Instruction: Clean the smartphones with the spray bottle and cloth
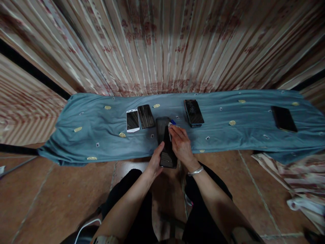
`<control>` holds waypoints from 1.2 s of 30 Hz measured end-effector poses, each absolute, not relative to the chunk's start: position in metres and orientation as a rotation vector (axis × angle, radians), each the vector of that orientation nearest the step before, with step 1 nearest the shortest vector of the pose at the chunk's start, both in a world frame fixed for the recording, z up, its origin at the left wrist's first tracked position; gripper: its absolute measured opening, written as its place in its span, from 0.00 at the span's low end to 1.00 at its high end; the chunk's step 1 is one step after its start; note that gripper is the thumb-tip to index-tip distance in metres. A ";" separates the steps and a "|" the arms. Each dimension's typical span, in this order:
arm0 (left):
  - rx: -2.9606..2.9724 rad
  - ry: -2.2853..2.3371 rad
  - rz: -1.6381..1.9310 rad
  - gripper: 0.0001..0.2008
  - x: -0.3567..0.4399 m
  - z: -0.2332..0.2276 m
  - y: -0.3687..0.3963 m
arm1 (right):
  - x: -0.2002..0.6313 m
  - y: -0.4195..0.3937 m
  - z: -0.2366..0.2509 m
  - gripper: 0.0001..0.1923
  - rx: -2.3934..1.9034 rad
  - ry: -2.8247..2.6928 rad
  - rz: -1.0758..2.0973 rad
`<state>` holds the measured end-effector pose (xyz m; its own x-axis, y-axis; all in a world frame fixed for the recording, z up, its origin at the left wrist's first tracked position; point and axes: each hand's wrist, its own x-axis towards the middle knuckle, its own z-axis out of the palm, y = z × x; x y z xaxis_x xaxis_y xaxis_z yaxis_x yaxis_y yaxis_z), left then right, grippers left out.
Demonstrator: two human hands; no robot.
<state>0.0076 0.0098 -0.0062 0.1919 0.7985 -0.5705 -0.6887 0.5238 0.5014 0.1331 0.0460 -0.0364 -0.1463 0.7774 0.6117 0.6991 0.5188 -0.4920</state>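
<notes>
My left hand (156, 157) is closed around the lower left side of a black phone (168, 157), held tilted at the near edge of the bench. In my right hand (181, 144), the fingers pinch a small white wipe (170, 130) against the phone's upper right part. Beyond the held phone lies a dark, phone-shaped piece (161, 122), partly covered; whether it is another phone or a case I cannot tell. A small blue object (173, 122) shows just past my right fingertips. To the left, a white phone (132, 121) lies beside a black phone (146, 117).
A stack of dark phones (194, 112) lies right of my hands. Farther right is a dark flat device (283, 118). Blue patterned fabric (218, 135) covers the long, narrow bench. Pleated curtains (162, 51) hang behind it. Bunched striped cloth (291, 173) hangs at the right.
</notes>
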 end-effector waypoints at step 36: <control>0.025 0.976 1.155 0.19 -0.010 -0.001 0.023 | 0.107 -0.013 -0.030 0.29 -0.910 -2.120 0.193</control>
<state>-0.0095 0.0233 -0.0009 0.0588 0.7724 -0.6324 -0.7520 0.4509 0.4808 0.1071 -0.0130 -0.0303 -0.4181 0.6652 0.6186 0.5425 0.7291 -0.4173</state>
